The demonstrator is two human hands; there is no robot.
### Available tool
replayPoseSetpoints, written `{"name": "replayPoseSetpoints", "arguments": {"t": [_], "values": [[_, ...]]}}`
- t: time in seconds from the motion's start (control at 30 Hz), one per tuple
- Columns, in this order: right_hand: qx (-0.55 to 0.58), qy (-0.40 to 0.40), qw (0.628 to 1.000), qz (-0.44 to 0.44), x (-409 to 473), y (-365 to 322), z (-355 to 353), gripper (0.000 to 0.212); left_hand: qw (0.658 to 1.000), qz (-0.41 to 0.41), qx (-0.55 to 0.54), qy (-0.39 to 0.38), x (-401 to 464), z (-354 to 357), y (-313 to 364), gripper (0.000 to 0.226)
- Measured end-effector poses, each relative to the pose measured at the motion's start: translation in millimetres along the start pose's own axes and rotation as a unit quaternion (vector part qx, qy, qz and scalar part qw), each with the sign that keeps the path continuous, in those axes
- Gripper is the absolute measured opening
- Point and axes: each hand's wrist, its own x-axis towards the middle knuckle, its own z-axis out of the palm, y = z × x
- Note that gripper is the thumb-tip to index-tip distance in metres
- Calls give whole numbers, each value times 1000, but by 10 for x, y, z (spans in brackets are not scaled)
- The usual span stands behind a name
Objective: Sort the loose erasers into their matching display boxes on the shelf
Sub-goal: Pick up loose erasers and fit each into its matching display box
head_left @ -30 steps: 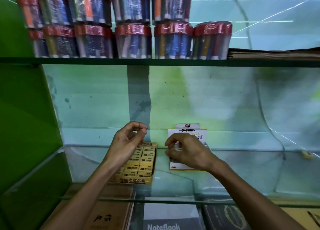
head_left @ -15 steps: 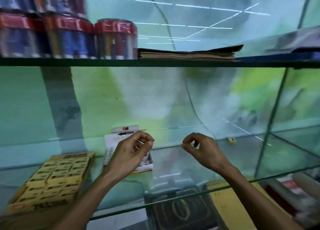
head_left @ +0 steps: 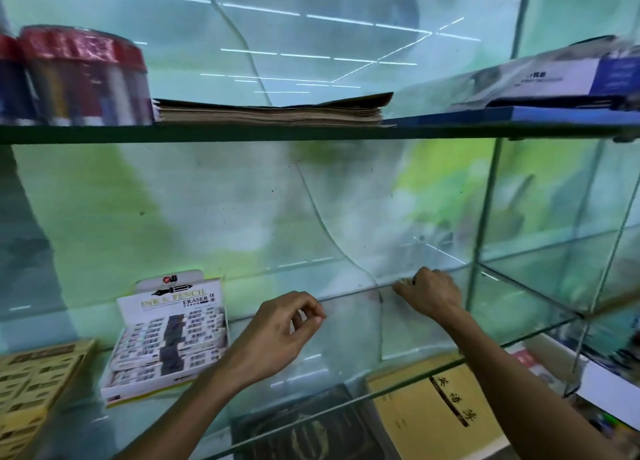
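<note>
Right now my right hand [head_left: 431, 295] is reaching to the back of the glass shelf [head_left: 519, 321], fingers curled down over a small loose eraser [head_left: 404, 281] that lies against the rear wall. Only a pale sliver of it shows beside my fingertips [head_left: 398, 289], so I cannot tell whether I already pinch it or merely touch it. My left hand [head_left: 277, 335] hovers over the middle of the shelf, thumb and forefinger pressed tip to tip; whether something tiny sits between them, I cannot make out.

I judge the eraser to be light, slightly rubbery and a little grippy against skin, firm enough to take a pinch without deforming and in no way fragile. On smooth glass it will probably skid if nudged, so I would take it by its two long sides between thumb and forefinger, lifting it and not dragging it along the wall.

Well apart to the left stands the white ink and pencil eraser box [head_left: 169, 335], its lid card upright and rows of wrapped erasers showing, with a dark column down the middle. Further left, at the frame edge, lies the yellow eraser box [head_left: 31, 383], blurred. Which box this eraser belongs to I cannot yet say, since too little of it is visible.
</note>
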Motion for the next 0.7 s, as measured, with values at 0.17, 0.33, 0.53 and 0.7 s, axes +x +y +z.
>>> {"name": "replayPoseSetpoints", "arguments": {"t": [0.17, 0.33, 0.53, 0.7], "values": [[57, -9, 998, -31, -4, 62, -47, 48, 999, -33, -36, 19, 32, -40, -7, 8], [155, -41, 975, -152, -201, -66, -186, 21, 992, -86, -87, 44, 9, -158, -11, 8], [282, -58, 904, -318, -727, -591, -342, 26, 975, -131, -162, 78, -12, -312, -40, 7], [304, -60, 870, -384, -994, -979, -386, 27, 970, -135, -180, 95, -94, -405, -35, 7]]}}
